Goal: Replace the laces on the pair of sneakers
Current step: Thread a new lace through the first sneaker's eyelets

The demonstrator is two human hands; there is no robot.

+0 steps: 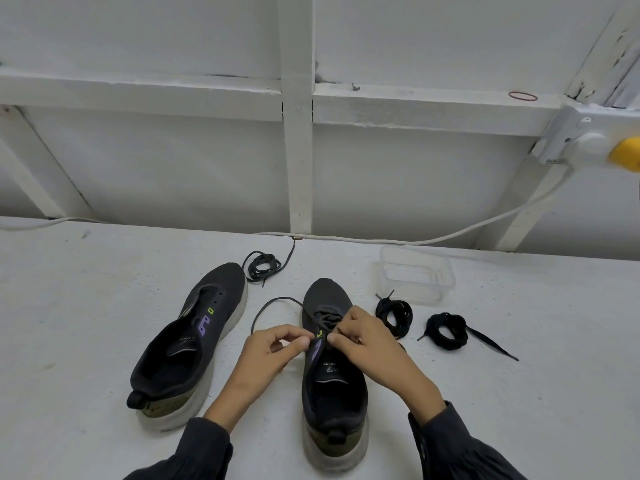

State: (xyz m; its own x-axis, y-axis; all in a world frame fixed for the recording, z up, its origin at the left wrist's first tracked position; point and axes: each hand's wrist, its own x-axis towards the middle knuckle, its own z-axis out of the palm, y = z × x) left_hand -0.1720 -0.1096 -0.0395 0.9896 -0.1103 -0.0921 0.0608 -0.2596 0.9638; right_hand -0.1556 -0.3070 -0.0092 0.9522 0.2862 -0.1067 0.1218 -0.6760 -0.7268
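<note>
Two black sneakers with pale soles stand on the white table. The left sneaker has bare eyelets and no lace. The right sneaker still carries a dark lace that loops out to its left. My left hand pinches that lace between thumb and fingers. My right hand pinches the lace over the sneaker's eyelets, hiding part of the lacing. A loose dark lace lies coiled beyond the left sneaker. Two coiled black laces lie to the right.
A clear plastic container sits behind the coiled laces. A white cable runs along the table's far edge to a wall socket at the upper right. A white framed wall rises behind the table.
</note>
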